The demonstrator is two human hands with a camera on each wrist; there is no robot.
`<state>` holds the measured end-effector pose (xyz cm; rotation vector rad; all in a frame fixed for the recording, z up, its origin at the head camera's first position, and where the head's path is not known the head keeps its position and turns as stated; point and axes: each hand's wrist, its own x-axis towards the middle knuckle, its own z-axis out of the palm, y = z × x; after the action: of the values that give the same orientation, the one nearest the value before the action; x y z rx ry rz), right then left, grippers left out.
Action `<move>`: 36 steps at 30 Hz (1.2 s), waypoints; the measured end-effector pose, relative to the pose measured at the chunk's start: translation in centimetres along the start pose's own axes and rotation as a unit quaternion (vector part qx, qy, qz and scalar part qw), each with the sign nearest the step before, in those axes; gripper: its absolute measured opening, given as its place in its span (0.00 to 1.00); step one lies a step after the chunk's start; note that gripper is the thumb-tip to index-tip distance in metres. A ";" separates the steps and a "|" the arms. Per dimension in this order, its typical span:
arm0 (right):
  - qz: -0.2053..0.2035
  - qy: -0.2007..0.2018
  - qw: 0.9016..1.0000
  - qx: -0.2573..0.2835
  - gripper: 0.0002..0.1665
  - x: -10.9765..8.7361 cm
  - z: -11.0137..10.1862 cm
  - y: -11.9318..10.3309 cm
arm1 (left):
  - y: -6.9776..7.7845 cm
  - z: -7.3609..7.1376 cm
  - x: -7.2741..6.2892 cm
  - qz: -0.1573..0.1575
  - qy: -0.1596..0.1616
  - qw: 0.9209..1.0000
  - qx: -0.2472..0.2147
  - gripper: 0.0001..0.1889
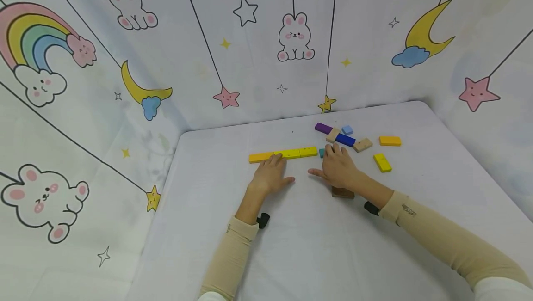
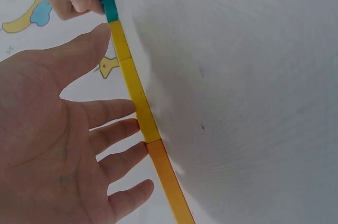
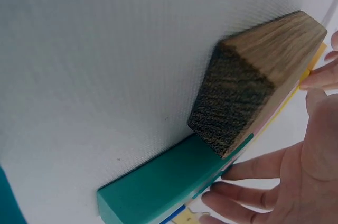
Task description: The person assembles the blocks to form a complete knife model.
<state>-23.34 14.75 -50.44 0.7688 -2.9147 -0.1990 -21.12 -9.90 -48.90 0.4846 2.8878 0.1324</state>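
Observation:
A row of flat blocks crosses the table: an orange block [image 1: 260, 157], a yellow block [image 1: 290, 154] and another yellow block [image 1: 308, 152]. My left hand [image 1: 269, 175] lies at the row's near side, fingertips against the yellow and thumb spread to the right. At the row's right end is a teal block [image 2: 108, 2], mostly covered in the head view by my right hand [image 1: 338, 167]. That hand's fingers reach down to the teal block, and its thumb points left, pinching nothing. Under the right wrist sits a brown wooden block [image 3: 253, 76], beside a green block [image 3: 158, 182].
Right of the row lie a purple block [image 1: 323, 128], a light blue block [image 1: 347, 130], a dark blue block [image 1: 345, 139], plain wood blocks [image 1: 362, 145], an orange block [image 1: 389, 141] and a yellow block [image 1: 382, 162]. A printed cloth wall [image 1: 266, 74] borders the white table [image 1: 200, 190].

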 end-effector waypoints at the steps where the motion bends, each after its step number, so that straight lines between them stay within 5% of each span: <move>1: 0.001 0.001 1.000 0.002 0.51 0.0 0.0 0.0 | 0.0 0.0 0.0 0.000 0.000 1.000 0.000 0.42; 36: -0.002 0.041 0.999 -0.011 0.54 0.9 1.0 -0.1 | -0.1 0.0 0.1 0.005 0.004 1.000 0.010 0.42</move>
<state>-24.20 14.29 -51.38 0.7605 -2.8300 -0.1963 -21.21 -9.93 -48.97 0.5025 2.8975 0.1073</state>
